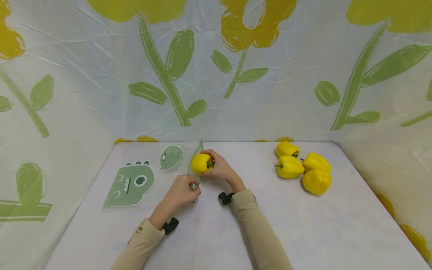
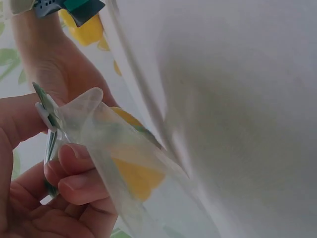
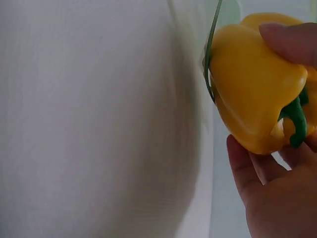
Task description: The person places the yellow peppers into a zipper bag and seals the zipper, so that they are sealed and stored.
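In the head view my right hand (image 1: 218,167) grips a yellow bell pepper (image 1: 200,164), thumb on one side and fingers on the other. Its green stem (image 3: 298,119) points back toward the palm in the right wrist view. My left hand (image 1: 182,190) pinches the edge of a clear plastic bag (image 2: 143,168) with green print. This bag stands on edge to the head camera, showing as a thin green line beside the pepper. In the left wrist view the pepper shows through the clear film. Right at the pepper's far end is the bag's green edge (image 3: 208,64).
Left on the white table (image 1: 216,240) lie a green dinosaur-shaped flat piece (image 1: 129,185) and a smaller green one (image 1: 171,157). Several yellow bell peppers (image 1: 316,182) sit grouped at the right. A flower-printed cloth (image 1: 287,108) hangs behind and at the sides.
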`<action>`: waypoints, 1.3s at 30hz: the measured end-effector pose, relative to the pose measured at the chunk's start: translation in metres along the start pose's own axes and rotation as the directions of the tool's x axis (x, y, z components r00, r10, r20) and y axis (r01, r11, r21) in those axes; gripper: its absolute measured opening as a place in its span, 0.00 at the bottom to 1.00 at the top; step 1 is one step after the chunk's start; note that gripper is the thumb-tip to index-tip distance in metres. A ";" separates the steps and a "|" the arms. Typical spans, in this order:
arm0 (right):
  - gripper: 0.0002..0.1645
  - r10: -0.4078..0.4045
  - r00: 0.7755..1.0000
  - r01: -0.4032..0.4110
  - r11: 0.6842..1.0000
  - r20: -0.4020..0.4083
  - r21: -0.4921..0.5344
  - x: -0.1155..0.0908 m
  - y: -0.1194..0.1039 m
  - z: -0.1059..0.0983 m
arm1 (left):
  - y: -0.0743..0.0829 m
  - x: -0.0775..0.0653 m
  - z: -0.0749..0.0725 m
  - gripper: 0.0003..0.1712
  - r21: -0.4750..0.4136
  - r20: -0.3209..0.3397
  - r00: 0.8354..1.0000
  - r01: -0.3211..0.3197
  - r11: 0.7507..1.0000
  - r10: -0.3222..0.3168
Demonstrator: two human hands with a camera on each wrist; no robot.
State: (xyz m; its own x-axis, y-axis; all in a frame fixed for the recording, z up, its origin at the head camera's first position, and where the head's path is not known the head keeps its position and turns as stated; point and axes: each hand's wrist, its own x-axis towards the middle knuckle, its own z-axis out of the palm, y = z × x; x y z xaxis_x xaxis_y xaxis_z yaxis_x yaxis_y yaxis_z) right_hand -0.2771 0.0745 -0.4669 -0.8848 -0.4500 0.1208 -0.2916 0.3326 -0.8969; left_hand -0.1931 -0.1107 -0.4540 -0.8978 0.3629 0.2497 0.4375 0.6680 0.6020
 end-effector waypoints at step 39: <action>0.26 0.234 0.972 -0.232 0.965 0.000 -0.120 0.042 0.010 0.018 | -0.002 -0.003 0.004 0.06 -0.016 -0.019 0.995 -0.099 0.995 0.099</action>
State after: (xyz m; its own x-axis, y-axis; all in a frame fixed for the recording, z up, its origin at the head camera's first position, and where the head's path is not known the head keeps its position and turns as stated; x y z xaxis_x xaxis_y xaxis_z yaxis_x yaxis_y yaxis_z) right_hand -0.3105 0.0443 -0.4788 -0.9286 -0.3596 -0.0918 -0.1198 0.5247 -0.8428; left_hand -0.1906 -0.1105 -0.4585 -0.8511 0.4147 0.3221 0.5232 0.6181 0.5866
